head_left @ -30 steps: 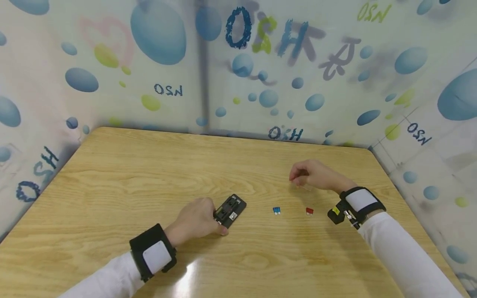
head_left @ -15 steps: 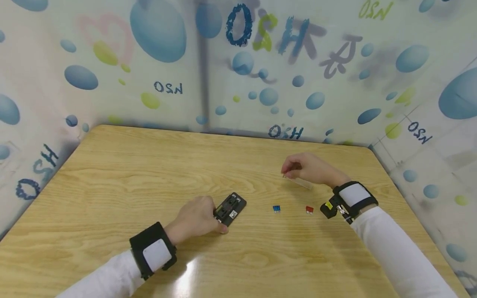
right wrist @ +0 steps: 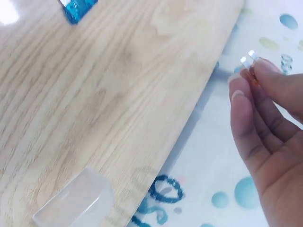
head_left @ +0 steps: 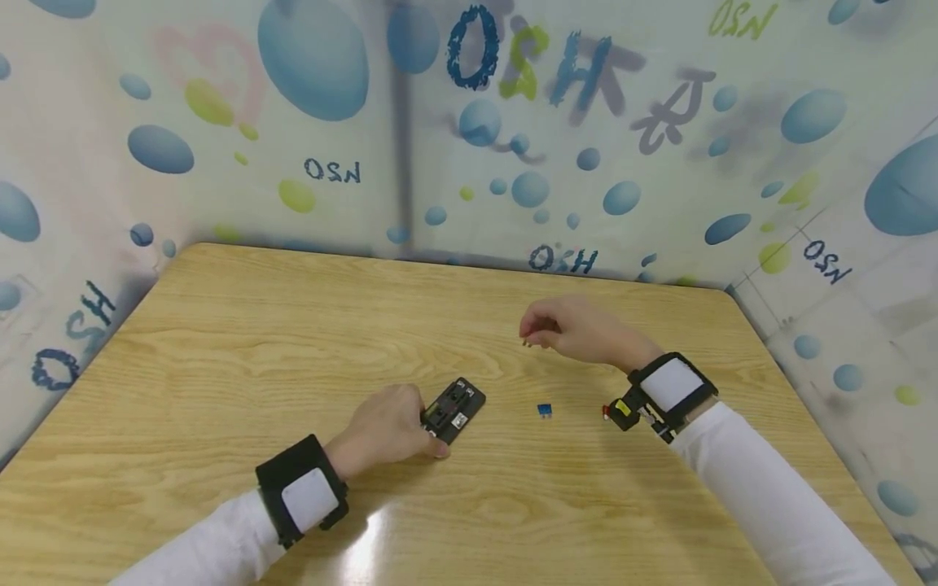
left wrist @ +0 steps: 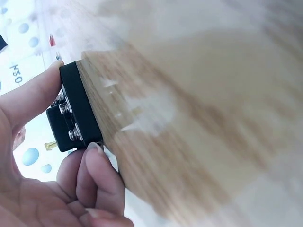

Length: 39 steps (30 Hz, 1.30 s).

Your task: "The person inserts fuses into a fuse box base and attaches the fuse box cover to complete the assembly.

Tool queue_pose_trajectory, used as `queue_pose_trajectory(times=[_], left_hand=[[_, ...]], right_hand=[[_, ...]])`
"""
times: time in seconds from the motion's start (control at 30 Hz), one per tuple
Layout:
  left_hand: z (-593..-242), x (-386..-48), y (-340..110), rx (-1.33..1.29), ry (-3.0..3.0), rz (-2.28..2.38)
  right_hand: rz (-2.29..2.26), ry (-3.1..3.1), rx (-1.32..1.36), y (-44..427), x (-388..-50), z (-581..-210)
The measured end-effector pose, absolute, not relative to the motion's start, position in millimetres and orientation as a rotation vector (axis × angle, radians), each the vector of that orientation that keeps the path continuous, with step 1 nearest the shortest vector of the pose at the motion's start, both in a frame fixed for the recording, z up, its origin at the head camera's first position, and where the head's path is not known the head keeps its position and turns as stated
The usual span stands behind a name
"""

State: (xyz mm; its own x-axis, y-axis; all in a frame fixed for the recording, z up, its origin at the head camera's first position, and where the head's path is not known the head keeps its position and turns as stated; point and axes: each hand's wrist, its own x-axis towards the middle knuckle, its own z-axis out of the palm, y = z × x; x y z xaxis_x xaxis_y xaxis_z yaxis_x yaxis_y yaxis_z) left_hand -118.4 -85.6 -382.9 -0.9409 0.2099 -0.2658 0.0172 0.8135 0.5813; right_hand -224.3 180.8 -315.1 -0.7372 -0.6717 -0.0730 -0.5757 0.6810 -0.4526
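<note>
My left hand (head_left: pixel 384 430) grips a black block-like holder (head_left: pixel 456 409) on the table, and the left wrist view shows thumb and fingers at opposite ends of the black holder (left wrist: pixel 81 104), with metal screws on its side. My right hand (head_left: pixel 579 330) is raised beyond a blue blade fuse (head_left: pixel 545 410). Between thumb and fingertips the right hand (right wrist: pixel 270 109) pinches a small orange fuse (right wrist: pixel 252 75), its two metal prongs pointing outward. A red fuse (head_left: pixel 606 412) lies partly hidden behind the right wrist camera.
A clear plastic piece (right wrist: pixel 75 201) lies on the wooden table in the right wrist view, near the blue fuse (right wrist: pixel 78 8). Behind the table (head_left: pixel 293 325) stands a patterned curtain-like wall with blue and green spots.
My right hand has moved left, bringing the pinched fuse closer to the black holder. The right wrist camera now partly covers the red fuse. My left hand has stayed in place.
</note>
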Motion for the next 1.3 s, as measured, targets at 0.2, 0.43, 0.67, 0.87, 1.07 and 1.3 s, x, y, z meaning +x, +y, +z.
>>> queue_pose_trajectory(times=[0.2,0.43,0.67,0.87,1.07,1.3], left_hand=[[-383.4,-118.8,-86.2,0.182,2.686,0.855],[-385.3,-120.1,-85.2,0.185,2.687,0.853],[-384.7,-120.4,-84.8,0.182,2.681,0.854],[-383.8,-120.2,-85.6,0.169,2.665,0.871],[-384.7,-121.2,-85.8,0.169,2.668,0.857],[-385.1,-121.5,-86.7,0.167,2.666,0.856]], right_hand=[[-0.494,2.67,-1.251,159.2,-218.3,-319.0],[-0.456,2.699,-1.355,144.5,-218.7,-320.9],[-0.43,2.719,-1.462,137.0,-218.0,-321.4],[-0.338,2.745,-1.638,125.4,-215.7,-326.8],[-0.27,2.711,-1.664,109.8,-211.1,-332.4],[-0.211,2.662,-1.668,97.4,-203.5,-335.4]])
